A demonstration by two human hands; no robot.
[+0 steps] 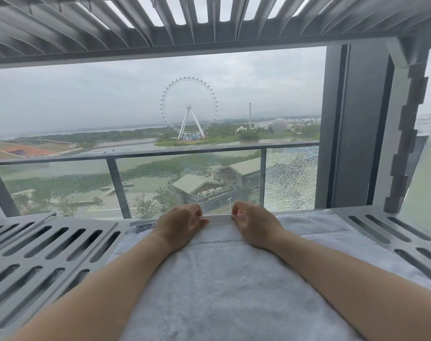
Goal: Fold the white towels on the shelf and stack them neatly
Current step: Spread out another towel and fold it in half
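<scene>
View from the head, described from the lower edge of the frame upward. My left forearm (98, 291) and right forearm (344, 279) enter from the bottom corners and converge toward the centre, both lying on the white towel (216, 279).

The towel is spread flat along the middle of the slotted grey shelf (49, 247), running from the bottom edge of the frame to the shelf's far rim. Its pile is plain white, with one woven band crossing it just below my wrists. Further towel layers show beneath it at the right, and a small printed label (145, 228) sticks out at its far left corner.

My left hand (182, 223) and right hand (252, 225) sit side by side, near each other but apart, at the towel's far hem. On each hand the fingers are curled and closed with the thumb onto that hem, so both hands pinch the towel's far edge.

Above, in the centre of the frame, a window shows a balcony railing (160, 155) whose right glass panel (290, 178) is crazed with cracks. Beyond it stand a Ferris wheel (189, 107) and a pale dome (279, 125). A notched grey upright (403, 134) rises at the right to a slatted upper shelf (209, 20) across the top.
</scene>
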